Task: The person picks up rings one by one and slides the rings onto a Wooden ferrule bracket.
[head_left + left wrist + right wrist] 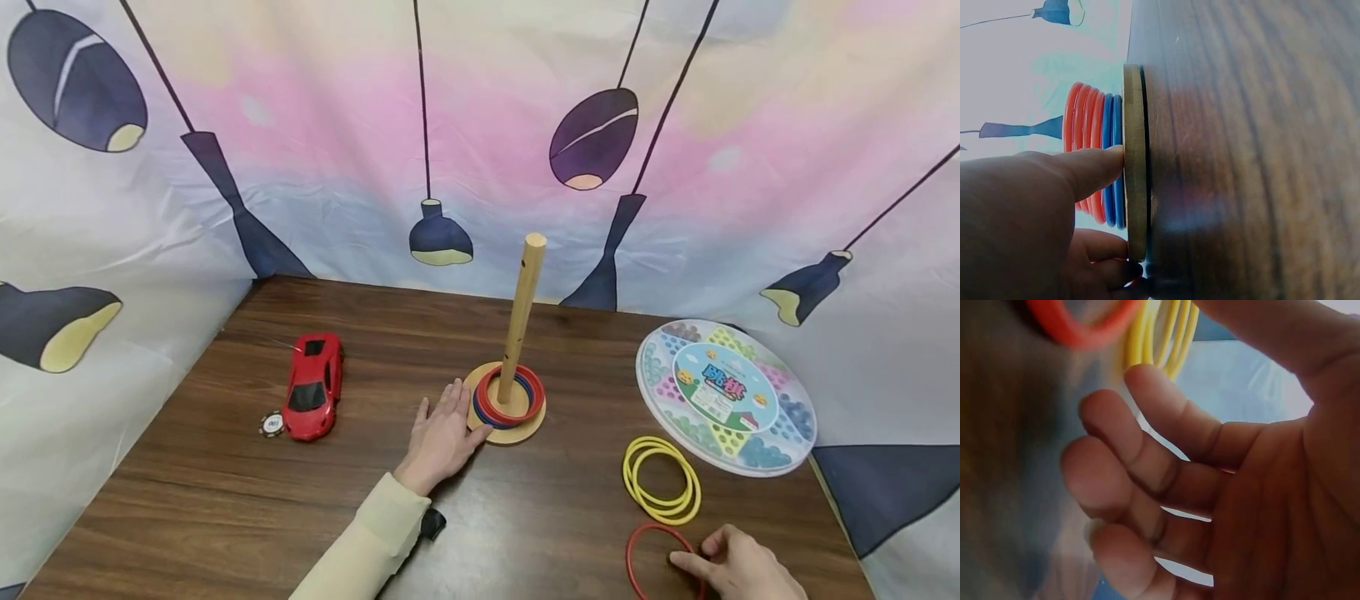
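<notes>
**Q:** State the layout on the bench (225, 517), starting at the left.
**A:** A numbered chip (272, 423) lies just beside the nose of a red toy car (312, 400).

**Q:** Condition of the left hand (444, 433)?
**A:** Its fingers are extended, with the thumb held apart from them. The fingers rest at the left rim of the round wooden base (527, 432). In the left wrist view, the thumb tip lies at the base's edge, next to the blue rings (1113, 125).

**Q:** What does the base carry?
**A:** A wooden peg (521, 317), slightly tilted in the head view. Around its foot, red rings (1085, 119) are stacked above the blue ones.

**Q:** Proceed right.
**A:** Yellow rings (628, 475) lie overlapping. Nearer the person lies a single red ring (627, 560).

**Q:** Condition of the right hand (738, 567)?
**A:** Its fingers are loosely bent, thumb and index finger apart. The thumb reaches over the right side of the single red ring; whether it touches cannot be told.

**Q:** Remaining item?
**A:** A round printed game box (783, 450), beyond the right hand and just beside the yellow rings.
</notes>
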The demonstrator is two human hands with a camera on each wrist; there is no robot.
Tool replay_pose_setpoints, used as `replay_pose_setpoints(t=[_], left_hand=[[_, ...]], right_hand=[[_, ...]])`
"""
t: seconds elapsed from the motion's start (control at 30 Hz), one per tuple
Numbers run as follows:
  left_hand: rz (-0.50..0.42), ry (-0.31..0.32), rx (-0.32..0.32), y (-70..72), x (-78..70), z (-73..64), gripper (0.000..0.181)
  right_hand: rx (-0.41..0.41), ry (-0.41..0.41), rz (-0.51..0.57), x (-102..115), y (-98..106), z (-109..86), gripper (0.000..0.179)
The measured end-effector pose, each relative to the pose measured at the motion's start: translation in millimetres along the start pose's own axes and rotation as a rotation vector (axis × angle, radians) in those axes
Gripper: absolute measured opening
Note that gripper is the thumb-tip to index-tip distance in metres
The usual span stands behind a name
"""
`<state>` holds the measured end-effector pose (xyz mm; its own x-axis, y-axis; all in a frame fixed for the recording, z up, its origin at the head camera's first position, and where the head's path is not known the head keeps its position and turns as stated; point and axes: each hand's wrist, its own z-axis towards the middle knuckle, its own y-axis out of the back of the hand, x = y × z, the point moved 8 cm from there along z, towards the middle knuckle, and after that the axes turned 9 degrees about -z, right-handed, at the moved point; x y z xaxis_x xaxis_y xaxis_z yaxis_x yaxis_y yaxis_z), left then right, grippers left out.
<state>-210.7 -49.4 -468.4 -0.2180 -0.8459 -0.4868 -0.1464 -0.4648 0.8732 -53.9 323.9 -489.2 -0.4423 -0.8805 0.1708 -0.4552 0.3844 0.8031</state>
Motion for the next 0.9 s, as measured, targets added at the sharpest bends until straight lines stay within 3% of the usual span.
replay_pose_setpoints(t=[0.23,0.4,0.67,0.9], left_hand=[[-0.013,0.013,0.008,0.9,2.2,2.9,0.080],[-0.030,0.017,0.025,-1.8,1.9,2.0,0.079],[-0.027,0.019,0.016,0.4,2.6,2.2,0.079],[-0.025,0.025,0.024,-2.3,2.2,2.2,0.080]], right_hand=[[-0.016,0.053,0.017,18,-12,-2.2,0.065],[-0.101,0.098,0.071,26,-10,-2.9,0.046],[-0.139,0.126,0.107,36,-4,-2.6,0.018],[-0.202,0.188,0.164,46,5,-8.8,0.015]])
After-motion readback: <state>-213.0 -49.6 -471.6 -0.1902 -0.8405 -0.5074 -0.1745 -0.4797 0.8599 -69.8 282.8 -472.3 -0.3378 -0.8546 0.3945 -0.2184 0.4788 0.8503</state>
